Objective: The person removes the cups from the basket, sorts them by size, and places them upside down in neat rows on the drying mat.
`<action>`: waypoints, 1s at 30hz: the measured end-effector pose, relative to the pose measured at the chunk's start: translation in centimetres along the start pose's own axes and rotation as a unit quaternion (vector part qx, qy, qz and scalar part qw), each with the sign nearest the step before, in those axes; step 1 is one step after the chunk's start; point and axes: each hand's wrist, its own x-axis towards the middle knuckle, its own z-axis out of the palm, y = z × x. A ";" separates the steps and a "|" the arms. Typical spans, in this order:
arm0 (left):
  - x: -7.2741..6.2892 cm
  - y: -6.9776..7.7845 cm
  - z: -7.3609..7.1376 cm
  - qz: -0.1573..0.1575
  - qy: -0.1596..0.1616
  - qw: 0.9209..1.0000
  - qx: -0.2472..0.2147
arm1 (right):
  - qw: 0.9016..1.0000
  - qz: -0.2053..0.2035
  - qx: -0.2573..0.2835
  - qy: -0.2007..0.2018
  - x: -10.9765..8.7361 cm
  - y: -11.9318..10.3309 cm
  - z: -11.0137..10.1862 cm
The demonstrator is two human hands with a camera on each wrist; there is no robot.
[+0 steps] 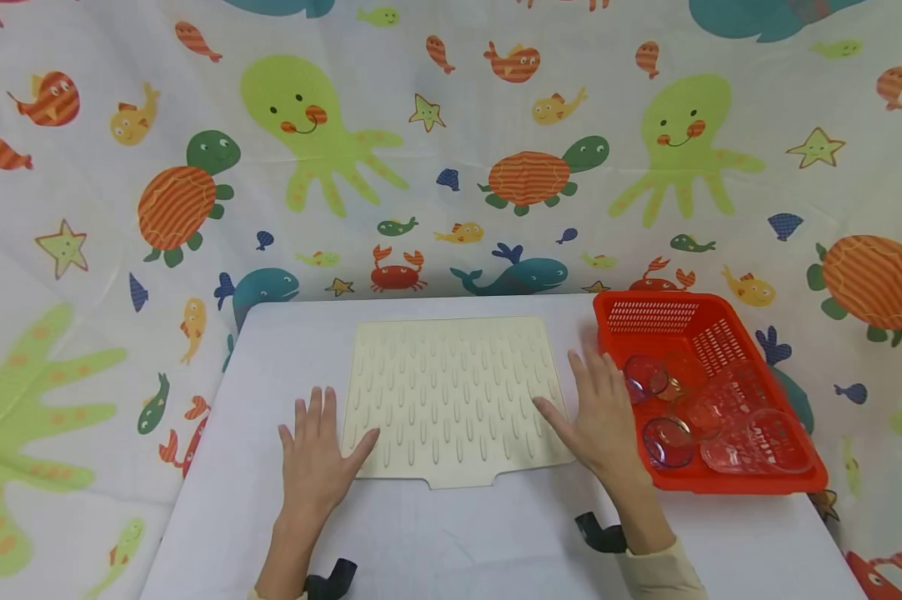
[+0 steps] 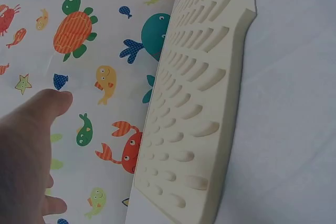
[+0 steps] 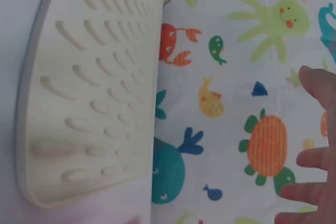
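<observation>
A cream board [image 1: 451, 333] with rows of oval slots lies flat on the white table, its tabbed edge toward me. At its left front corner is my left hand [image 1: 314, 468], fingers straight and thumb spread toward the board. My right hand [image 1: 603, 414] is over the right side, between the board and a red basket [image 1: 744, 482], its thumb overlapping the board's edge in the head view. Neither hand holds anything. The left wrist view shows the left thumb [image 2: 37, 111] apart from the board, and the right wrist view shows the right fingers [image 3: 310, 192] spread.
Several clear plastic pieces [image 1: 759, 442] and round items with dark rims [image 1: 668, 443] lie in the basket at the right of the table. A cloth [image 1: 451, 233] printed with sea animals hangs behind the table. A black wrist mount [image 1: 601, 536] sits by the right wrist.
</observation>
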 end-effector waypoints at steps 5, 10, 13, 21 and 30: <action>-0.4 -0.5 0.3 -0.002 -0.001 1.000 -0.010 | 1.000 0.009 0.009 0.006 0.0 0.7 -0.8; -0.6 -0.8 0.6 -0.008 -0.010 1.000 -0.014 | 1.000 0.016 0.010 0.023 0.0 1.8 -1.6; -0.7 -1.1 0.9 -0.015 -0.019 0.999 -0.021 | 0.999 0.024 0.013 0.038 -0.1 2.6 -2.0; -1.3 -1.7 2.0 -0.041 -0.052 0.996 -0.068 | 0.995 0.079 0.022 0.055 -0.7 4.7 -3.7; -2.2 -2.5 3.0 -0.061 -0.083 0.991 -0.089 | 0.988 0.146 0.015 0.050 -1.5 6.8 -5.9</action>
